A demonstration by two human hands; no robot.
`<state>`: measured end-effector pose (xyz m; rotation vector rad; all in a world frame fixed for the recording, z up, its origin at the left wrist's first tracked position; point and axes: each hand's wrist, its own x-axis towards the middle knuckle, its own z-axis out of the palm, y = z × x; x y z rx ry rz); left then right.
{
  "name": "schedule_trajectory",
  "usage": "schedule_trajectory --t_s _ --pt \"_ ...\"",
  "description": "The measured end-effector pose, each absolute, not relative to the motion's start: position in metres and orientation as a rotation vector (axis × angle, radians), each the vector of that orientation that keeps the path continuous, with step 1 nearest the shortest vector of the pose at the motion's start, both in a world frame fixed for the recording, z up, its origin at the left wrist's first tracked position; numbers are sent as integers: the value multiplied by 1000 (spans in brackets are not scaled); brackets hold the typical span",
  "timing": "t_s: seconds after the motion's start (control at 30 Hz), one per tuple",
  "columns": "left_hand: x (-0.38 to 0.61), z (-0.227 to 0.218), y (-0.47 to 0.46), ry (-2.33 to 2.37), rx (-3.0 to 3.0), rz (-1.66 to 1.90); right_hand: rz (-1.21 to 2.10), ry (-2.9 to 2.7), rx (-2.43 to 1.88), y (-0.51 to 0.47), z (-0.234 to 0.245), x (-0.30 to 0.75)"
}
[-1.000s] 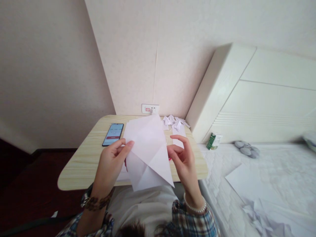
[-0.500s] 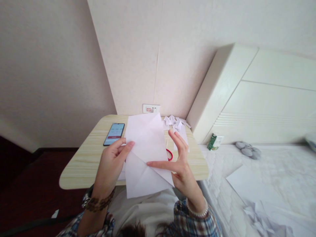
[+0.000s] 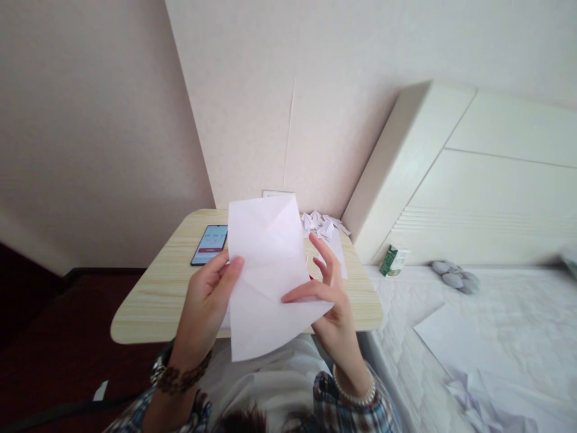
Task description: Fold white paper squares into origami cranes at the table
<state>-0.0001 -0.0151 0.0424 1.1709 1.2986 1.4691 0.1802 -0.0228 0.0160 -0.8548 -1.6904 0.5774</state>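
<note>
I hold a creased white sheet of paper (image 3: 265, 270) up in front of me, above the near edge of a small wooden table (image 3: 153, 294). My left hand (image 3: 205, 300) pinches its left edge, thumb on the front. My right hand (image 3: 327, 294) grips the right side, thumb pressed on the front and fingers spread behind the sheet. The paper shows diagonal fold lines and its lower right corner juts out sideways.
A phone (image 3: 208, 245) with a lit screen lies on the table's left. Several small folded paper pieces (image 3: 322, 224) sit at the back by the wall. On the bed to the right lie loose paper sheets (image 3: 455, 343), a green carton (image 3: 391, 260) and grey slippers (image 3: 453, 278).
The sheet has been turned more upright and opened flatter. My right hand shifted from hovering beside it to gripping its right side, thumb sliding to the right along the fold.
</note>
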Motion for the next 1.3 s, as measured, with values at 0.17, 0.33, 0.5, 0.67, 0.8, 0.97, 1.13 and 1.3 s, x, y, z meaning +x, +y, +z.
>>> schedule_trajectory --t_s 0.17,0.33,0.5,0.67,0.8,0.97,1.13,1.3 --pt "4 47 -17 1311 1199 1503 793 -1538 -731 -24 16 174" --pt "3 38 -18 1282 1191 1535 752 -1547 -692 -22 15 177" --pt "5 34 -19 1153 1081 1576 828 -1506 -816 -20 18 176" --pt "11 37 -20 1098 978 1576 1049 -1320 -977 -19 20 168" --pt "11 36 -23 917 989 1540 1096 -1209 -995 -20 20 166" --pt "8 39 -26 841 1151 1397 1098 -1129 -983 -22 20 168" --pt "13 47 -28 923 1140 1388 1093 -1114 -968 -23 19 169" --pt "17 48 -28 1017 1178 1412 1078 -1126 -991 -24 20 167"
